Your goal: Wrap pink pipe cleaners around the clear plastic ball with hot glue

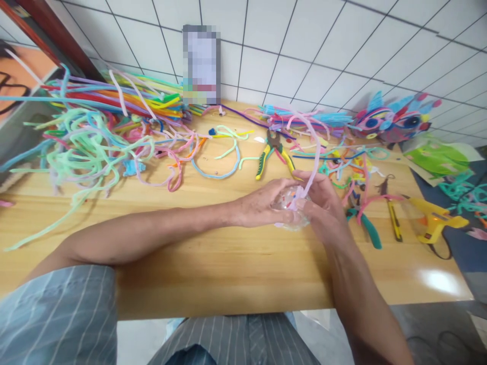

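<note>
Lilac-pink and fuzzy, a long stem (315, 152) rises from the hands above the right half of the wooden table (228, 274). Its long axis runs from near to far, bowed towards the right, and its free far end hooks back to the left. The near end meets a clear ball (282, 198) (small red and blue bits show in it), held between both hands near the table's near edge. The left hand (262, 203) is curled around the ball's left side, its thumb across the near face. The right hand (323, 203) is partly closed about the right side, the stem passing between thumb and fingers; whether it pinches the stem itself, I cannot tell.

Just beyond the hands, pliers with yellow-and-green handles (273, 143) lie spread, handles towards the near side. To their left is a loop of blue stem (216, 176), and farther left a tangle of pale green stems (87, 137). To the right of the right hand lie teal-handled pliers (370, 230), then a yellow cutter (394, 220) with its long axis near to far, then a yellow glue gun (433, 218). A bundle of blue and pink stems (331, 118) lies left to right along the far tiled wall (266, 61).
</note>
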Action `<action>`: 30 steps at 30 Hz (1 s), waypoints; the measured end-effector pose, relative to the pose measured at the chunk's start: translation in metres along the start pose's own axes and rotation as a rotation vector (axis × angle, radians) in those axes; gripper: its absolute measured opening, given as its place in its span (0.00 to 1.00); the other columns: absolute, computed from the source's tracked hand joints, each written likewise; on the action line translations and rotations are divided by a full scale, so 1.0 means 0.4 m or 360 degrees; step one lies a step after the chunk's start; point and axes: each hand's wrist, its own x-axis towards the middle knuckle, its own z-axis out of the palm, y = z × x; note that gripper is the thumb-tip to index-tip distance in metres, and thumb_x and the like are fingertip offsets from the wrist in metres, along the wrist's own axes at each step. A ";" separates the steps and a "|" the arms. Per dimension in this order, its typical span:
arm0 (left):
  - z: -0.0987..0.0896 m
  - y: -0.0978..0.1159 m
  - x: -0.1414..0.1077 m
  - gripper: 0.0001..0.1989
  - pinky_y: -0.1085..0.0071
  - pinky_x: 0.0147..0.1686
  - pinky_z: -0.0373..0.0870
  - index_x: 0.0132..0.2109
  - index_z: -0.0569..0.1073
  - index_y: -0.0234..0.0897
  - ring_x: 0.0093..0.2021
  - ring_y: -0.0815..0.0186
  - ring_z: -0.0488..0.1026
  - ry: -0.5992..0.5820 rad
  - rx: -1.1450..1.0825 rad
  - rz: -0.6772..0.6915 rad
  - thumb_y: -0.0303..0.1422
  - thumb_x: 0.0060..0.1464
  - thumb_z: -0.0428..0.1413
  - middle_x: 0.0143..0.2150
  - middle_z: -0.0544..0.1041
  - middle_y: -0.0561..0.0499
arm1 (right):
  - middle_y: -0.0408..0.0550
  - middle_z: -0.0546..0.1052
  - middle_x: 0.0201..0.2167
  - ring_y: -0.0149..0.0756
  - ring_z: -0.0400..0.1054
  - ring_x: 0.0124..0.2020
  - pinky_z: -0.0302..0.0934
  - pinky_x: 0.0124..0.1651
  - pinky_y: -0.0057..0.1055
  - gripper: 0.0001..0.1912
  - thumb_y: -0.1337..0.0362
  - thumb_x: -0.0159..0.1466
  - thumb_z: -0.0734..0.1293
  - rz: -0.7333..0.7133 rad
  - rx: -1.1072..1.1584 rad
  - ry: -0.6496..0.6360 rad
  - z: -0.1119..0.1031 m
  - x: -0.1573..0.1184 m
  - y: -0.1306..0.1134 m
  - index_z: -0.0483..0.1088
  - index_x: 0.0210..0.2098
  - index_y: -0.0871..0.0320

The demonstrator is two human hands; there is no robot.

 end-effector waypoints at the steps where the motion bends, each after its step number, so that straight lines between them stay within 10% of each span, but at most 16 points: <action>1: 0.000 0.003 0.001 0.40 0.46 0.68 0.70 0.70 0.64 0.35 0.68 0.44 0.72 -0.0014 -0.0025 -0.0010 0.49 0.58 0.65 0.69 0.71 0.33 | 0.44 0.78 0.61 0.46 0.74 0.60 0.72 0.58 0.43 0.23 0.56 0.56 0.82 0.0026 0.0032 0.0010 -0.001 0.000 -0.001 0.78 0.50 0.42; 11: 0.003 0.013 -0.002 0.36 0.50 0.67 0.69 0.66 0.67 0.39 0.67 0.47 0.72 0.0053 0.0034 0.0029 0.48 0.56 0.67 0.67 0.74 0.39 | 0.45 0.79 0.60 0.52 0.71 0.66 0.71 0.63 0.50 0.15 0.57 0.53 0.84 0.0098 0.0181 0.0110 -0.012 0.009 -0.009 0.76 0.31 0.49; 30: 0.004 -0.004 -0.004 0.38 0.47 0.70 0.66 0.71 0.65 0.42 0.71 0.47 0.69 0.0251 0.0131 0.0227 0.47 0.59 0.67 0.70 0.71 0.38 | 0.41 0.80 0.60 0.44 0.73 0.61 0.68 0.60 0.41 0.19 0.57 0.53 0.84 0.0033 0.0028 0.0024 0.002 0.001 0.009 0.78 0.41 0.45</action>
